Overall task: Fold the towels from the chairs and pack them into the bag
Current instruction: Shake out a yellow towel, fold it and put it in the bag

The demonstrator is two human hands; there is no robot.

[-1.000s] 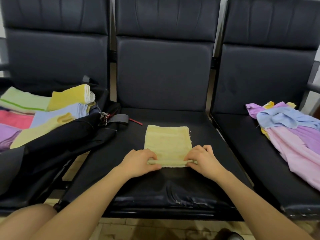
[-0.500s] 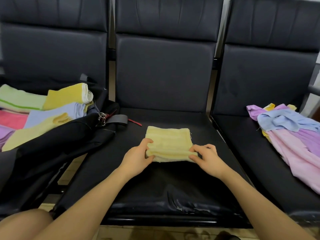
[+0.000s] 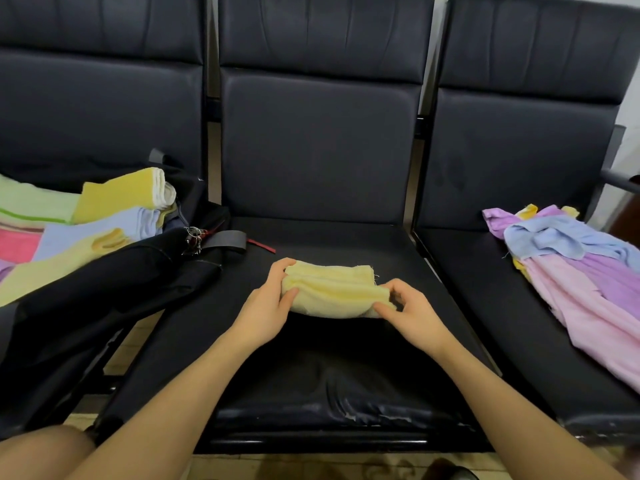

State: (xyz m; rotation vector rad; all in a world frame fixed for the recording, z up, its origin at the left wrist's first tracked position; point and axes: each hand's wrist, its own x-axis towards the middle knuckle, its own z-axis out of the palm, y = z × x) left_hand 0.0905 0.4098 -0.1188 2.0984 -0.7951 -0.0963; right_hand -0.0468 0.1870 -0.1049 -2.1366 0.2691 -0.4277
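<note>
A pale yellow towel (image 3: 334, 292) lies folded into a thick band on the middle chair seat (image 3: 311, 358). My left hand (image 3: 268, 306) grips its left end, thumb on top and fingers curled round the edge. My right hand (image 3: 410, 311) pinches its right end. An open black bag (image 3: 104, 289) lies across the left chair and holds several folded towels (image 3: 114, 216) in yellow, blue, green and pink. A loose pile of unfolded towels (image 3: 581, 271), pink, purple and blue, lies on the right chair.
Three dark padded chairs stand in a row with tall backrests (image 3: 318, 140). The bag's strap and metal clip (image 3: 214, 239) reach onto the middle seat's left edge. A metal armrest (image 3: 620, 180) sticks out at the far right. Tiled floor (image 3: 284, 467) shows below.
The towel lay flat with its near edge rolled; both hands have folded it away from me into a thicker band and lifted its ends slightly.
</note>
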